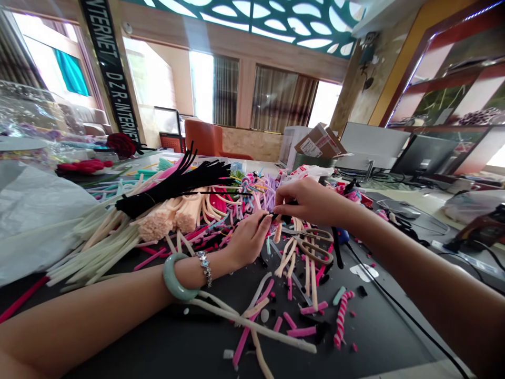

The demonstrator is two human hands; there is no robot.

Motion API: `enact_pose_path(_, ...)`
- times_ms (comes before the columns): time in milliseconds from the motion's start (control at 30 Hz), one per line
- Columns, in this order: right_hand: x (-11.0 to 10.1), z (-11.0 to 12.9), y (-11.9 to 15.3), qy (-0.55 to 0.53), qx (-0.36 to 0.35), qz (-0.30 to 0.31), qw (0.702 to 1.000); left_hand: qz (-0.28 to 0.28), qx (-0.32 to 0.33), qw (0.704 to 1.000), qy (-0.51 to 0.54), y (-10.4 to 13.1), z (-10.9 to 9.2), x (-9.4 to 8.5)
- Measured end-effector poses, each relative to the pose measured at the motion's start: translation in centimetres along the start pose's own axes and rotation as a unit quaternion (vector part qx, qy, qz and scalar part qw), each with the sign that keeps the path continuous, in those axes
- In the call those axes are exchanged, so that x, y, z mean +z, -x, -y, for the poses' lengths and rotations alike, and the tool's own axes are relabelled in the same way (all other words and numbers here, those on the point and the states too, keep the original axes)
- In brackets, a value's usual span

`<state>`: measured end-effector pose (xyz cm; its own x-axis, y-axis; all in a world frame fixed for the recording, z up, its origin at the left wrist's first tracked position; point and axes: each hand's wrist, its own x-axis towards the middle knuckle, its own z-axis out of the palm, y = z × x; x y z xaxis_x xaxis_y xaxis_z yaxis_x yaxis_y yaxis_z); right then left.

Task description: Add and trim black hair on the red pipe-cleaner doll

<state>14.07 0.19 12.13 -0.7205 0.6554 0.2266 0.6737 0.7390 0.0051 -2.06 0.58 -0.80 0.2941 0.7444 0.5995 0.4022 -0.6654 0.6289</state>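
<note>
Near the middle of the view, my left hand and my right hand meet, fingers pinched on a small black piece, partly hidden by the fingertips. It looks like fuzzy black stem material. Scissors with grey-brown handles lie just below my right hand, among peach stems. Left of my hands, a bundle of black stems rests on thick peach bundles. My left wrist wears a green bangle and a silver bracelet.
Pale green stems and a white plastic bag lie at left. Pink cut pieces and a striped twisted stem are scattered on the dark table. A black cable runs under my right forearm. Monitors stand behind at right.
</note>
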Motion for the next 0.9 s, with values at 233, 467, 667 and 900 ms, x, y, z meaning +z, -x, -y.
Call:
enact_pose_path(233,0.6,-0.3,-0.1,0.022,0.01,-0.011,1.0,0.001,-0.016,1.0,-0.015,0.0,-0.1,0.0)
enact_pose_path(467,0.7,0.1,-0.1,0.033,0.035,-0.014,0.999,0.004,-0.022,1.0,-0.009,0.0,-0.2,-0.1)
enact_pose_path(667,1.0,0.4,0.0,0.058,0.055,-0.014,0.997,-0.002,-0.029,0.999,-0.022,0.0,-0.2,-0.1)
enact_pose_path(900,0.7,0.4,0.2,0.053,0.071,-0.028,0.996,-0.014,-0.008,0.999,-0.029,-0.2,0.2,0.1)
